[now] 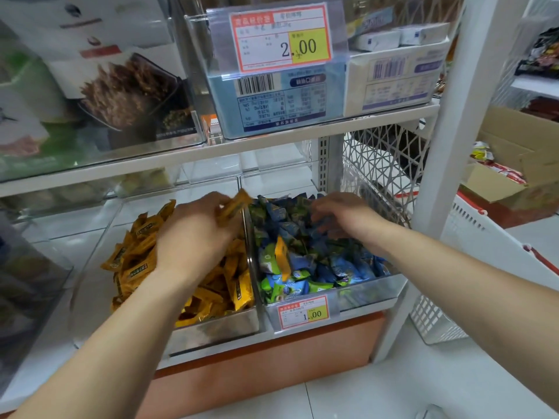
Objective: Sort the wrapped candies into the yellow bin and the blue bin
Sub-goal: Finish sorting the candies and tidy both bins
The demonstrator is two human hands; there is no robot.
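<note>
Two clear bins stand side by side on the low shelf. The left bin (211,331) holds yellow wrapped candies (136,252). The right bin (363,293) holds blue and green wrapped candies (305,264), with one stray yellow candy (282,257) lying among them. My left hand (193,237) hovers over the yellow pile near the divider and pinches a yellow candy (234,207) at its fingertips. My right hand (341,214) reaches into the back of the blue bin, fingers curled down among the wrappers; what they hold is hidden.
A price tag (302,313) reading 1.00 hangs on the right bin's front. Above is a shelf (211,149) with clear boxes and a 2.00 tag (281,37). A white shelf post (447,116), a white basket (472,267) and cardboard boxes (514,152) stand at right.
</note>
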